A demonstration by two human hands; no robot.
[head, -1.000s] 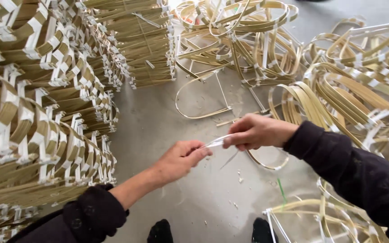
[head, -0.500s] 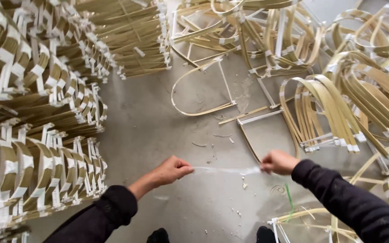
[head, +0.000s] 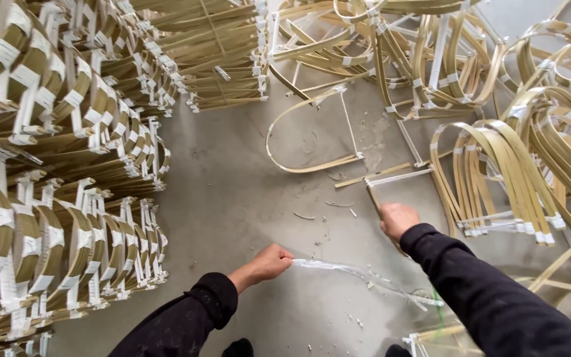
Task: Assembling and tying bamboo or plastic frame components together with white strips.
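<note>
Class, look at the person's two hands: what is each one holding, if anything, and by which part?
The left hand pinches one end of a clear plastic strip. The right hand grips a bamboo strip near its lower end.

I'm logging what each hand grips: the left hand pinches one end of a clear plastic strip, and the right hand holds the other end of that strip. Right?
Not quite. In the head view the left hand does pinch the clear plastic strip, but the right hand grips a bamboo frame lying on the floor, not the strip.

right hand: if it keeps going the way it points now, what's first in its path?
The right hand points up-frame along the floor. Next in line is the white-taped bamboo strip just ahead, likely part of the frame it grips; depth is hard to judge.
</note>
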